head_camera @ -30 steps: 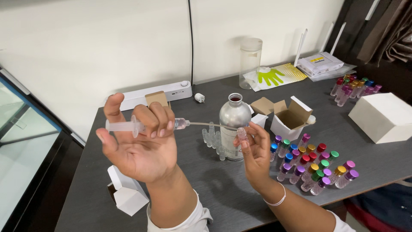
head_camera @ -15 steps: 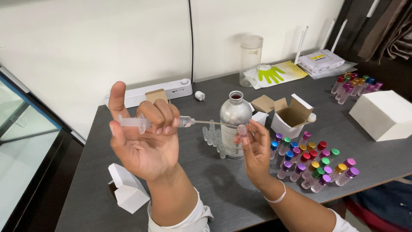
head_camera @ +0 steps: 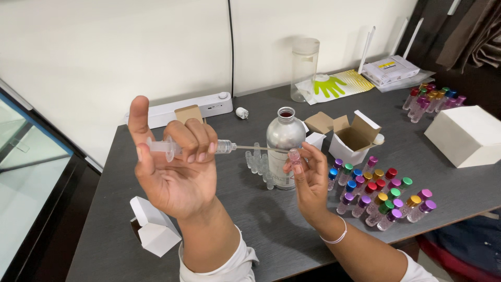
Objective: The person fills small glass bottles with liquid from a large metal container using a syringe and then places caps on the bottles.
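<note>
Hands: left hand [head_camera: 175,172] holding syringe [head_camera: 193,147], right hand [head_camera: 309,180] holding vial [head_camera: 295,155], open white box [head_camera: 356,138] behind

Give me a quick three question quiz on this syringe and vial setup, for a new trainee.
1. True or false: the syringe is held in the left hand.
2. What does the right hand hold at the needle's tip? A) a white box B) a small clear vial C) a glass jar
3. Fill in: the silver bottle stands with its cap ____.

Key: 1 true; 2 B, the small clear vial; 3 off.
</note>
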